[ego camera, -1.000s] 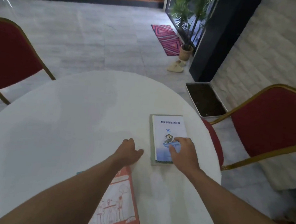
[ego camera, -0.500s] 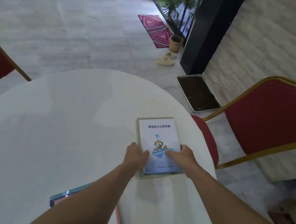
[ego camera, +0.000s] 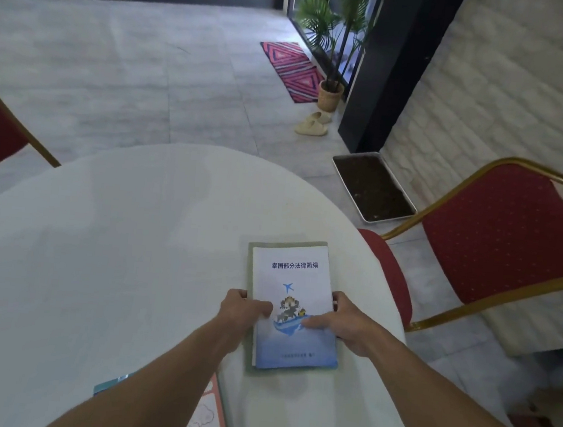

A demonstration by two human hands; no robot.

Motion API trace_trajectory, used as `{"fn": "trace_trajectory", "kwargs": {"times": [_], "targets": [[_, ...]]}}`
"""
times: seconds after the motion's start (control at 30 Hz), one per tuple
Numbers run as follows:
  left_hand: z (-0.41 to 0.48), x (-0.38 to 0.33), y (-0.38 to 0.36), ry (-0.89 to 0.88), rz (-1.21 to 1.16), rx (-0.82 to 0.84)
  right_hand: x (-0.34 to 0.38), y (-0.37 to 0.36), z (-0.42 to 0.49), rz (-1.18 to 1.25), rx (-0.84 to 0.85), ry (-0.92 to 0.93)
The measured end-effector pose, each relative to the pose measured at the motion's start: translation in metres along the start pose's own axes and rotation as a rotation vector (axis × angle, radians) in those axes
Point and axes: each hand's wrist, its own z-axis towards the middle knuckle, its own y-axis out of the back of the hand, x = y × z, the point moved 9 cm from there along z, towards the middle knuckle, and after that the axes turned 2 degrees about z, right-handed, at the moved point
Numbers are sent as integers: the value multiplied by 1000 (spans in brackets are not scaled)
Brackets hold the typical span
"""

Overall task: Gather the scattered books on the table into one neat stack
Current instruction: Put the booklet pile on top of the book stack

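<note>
left hand [ego camera: 243, 307] and right hand [ego camera: 342, 319] clamp opposite edges of the book [ego camera: 293, 304], thumbs on top, likely squaring it over the green book [ego camera: 250, 262] beneath.

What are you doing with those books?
A person is tidying books on a round white table. Both hands hold a white and blue book that lies on a grey-green book: the left hand at its left edge, the right hand at its right edge. Nearer the person, an orange and white book and a teal one peek out from under the left arm, not yet stacked.
</note>
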Motion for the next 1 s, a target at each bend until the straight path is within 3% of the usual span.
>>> {"fn": "trace_trajectory", "kwargs": {"times": [0.17, 0.33, 0.5, 0.7, 0.83, 1.0], "targets": [[-25, -23, 16, -174, 49, -22, 29, 6, -22, -145, -43, 192], [-56, -68, 22, -520, 300, 39, 58, 8, -47, -208, -119, 420], [-88, -80, 23, -784, 437, -13, 62, 1, -73, -274, -210, 552], [-88, -49, 15, -756, 578, 29, 15, -8, -66, -407, -252, 586], [-91, -46, 16, -756, 586, -7, 26, -9, -88, -486, -348, 596], [-98, -44, 19, -757, 583, -37, 26, -8, -94, -472, -311, 601]]}}
